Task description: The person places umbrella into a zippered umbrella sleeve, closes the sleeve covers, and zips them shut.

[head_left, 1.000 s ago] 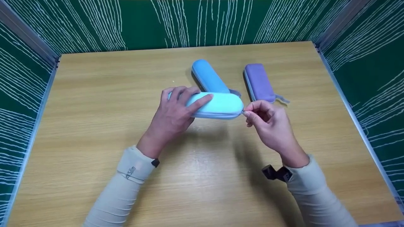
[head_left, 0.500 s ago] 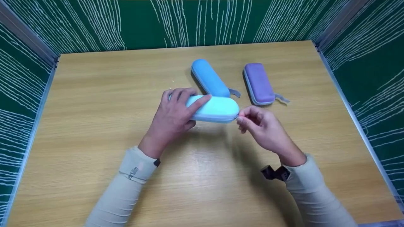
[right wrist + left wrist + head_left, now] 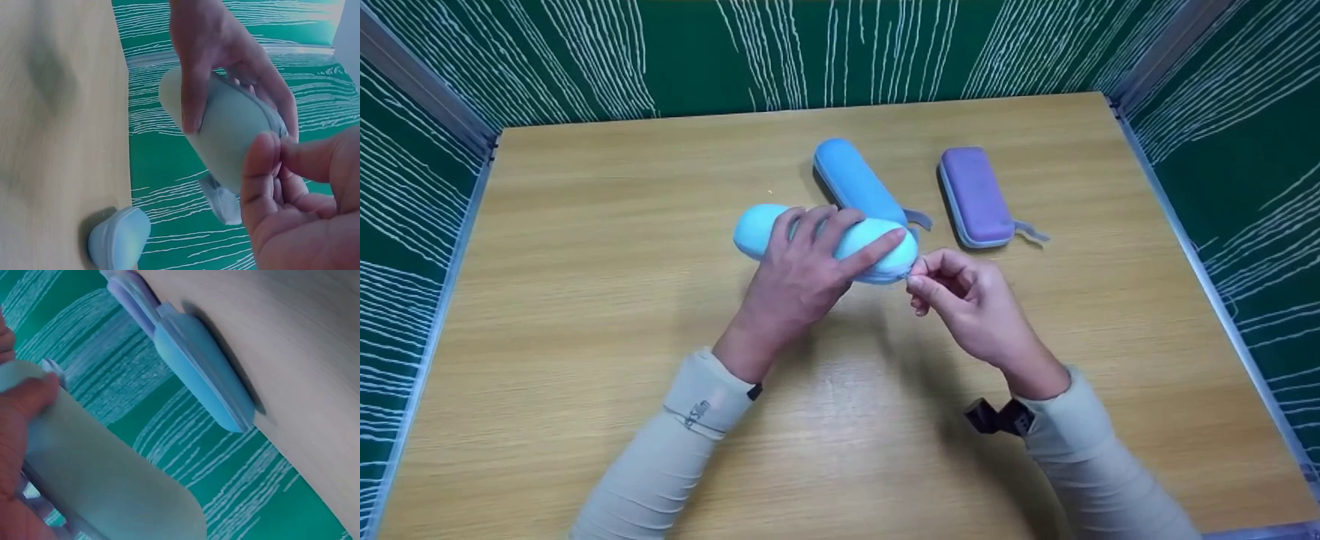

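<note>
My left hand (image 3: 802, 274) grips a mint-turquoise zip case (image 3: 756, 229) above the table, its thumb lying over the top near the right end. In the left wrist view a gap along the case's lower edge shows something shiny, too blurred to name. At the right end of the case, my right hand (image 3: 967, 304) pinches the zipper pull between thumb and index finger; the fingertips mostly cover it. A grey fabric loop (image 3: 222, 202) hangs from that end in the right wrist view. Just behind the held case lies a blue zip case (image 3: 859, 180).
To the right of the blue case, a purple zip case (image 3: 976, 196) lies on the wooden table (image 3: 607, 315), its grey strap pointing right. Green panels (image 3: 697, 56) with white streaks enclose the back and sides.
My left hand has shifted right along the mint case, baring its left end. The case has tilted, its right end moving left. My right hand has followed leftward, still pinching at that end.
</note>
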Tool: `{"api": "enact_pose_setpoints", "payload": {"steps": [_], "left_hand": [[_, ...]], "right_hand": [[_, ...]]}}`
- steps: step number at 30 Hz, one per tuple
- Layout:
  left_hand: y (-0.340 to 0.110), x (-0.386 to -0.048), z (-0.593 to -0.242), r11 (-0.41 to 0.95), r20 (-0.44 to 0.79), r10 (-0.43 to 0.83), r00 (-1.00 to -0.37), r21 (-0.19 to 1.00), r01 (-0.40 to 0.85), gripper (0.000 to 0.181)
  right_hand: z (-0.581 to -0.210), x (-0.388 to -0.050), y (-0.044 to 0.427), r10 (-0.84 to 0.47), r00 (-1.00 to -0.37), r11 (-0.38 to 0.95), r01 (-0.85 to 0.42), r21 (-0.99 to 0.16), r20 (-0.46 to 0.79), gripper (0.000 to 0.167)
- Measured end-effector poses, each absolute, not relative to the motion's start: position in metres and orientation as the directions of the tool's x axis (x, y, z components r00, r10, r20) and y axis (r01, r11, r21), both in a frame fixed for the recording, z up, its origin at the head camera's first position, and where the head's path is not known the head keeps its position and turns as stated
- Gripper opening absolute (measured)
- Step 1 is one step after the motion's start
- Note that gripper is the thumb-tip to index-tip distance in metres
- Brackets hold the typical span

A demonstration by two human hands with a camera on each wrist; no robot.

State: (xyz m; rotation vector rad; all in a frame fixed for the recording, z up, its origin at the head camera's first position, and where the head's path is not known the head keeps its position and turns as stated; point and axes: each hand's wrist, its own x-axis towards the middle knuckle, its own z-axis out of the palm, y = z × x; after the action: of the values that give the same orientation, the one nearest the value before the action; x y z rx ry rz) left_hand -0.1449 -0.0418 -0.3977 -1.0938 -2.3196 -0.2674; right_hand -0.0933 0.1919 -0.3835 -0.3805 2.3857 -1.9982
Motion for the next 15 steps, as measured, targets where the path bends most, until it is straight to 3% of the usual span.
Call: {"api": "enact_pose_setpoints", "payload": {"steps": [7,15], "left_hand": [[-0.0319,-0.1394,-0.3915,0.711,0.527,0.628,-0.573,-0.087,0.698,0.076],[-0.0307,-0.1367,-0.3894,0.726,0.407,0.649,-0.643,-0.078,0.684,0.083]], "right_hand": [[-0.3772,-0.0921,0.1894,-0.122,-0.968,0.264,-0.243,-0.933,0.218,0.004],[-0.3780,-0.0953,0.1922,-0.133,-0.957,0.367,-0.288,-0.885,0.257,0.005]]}}
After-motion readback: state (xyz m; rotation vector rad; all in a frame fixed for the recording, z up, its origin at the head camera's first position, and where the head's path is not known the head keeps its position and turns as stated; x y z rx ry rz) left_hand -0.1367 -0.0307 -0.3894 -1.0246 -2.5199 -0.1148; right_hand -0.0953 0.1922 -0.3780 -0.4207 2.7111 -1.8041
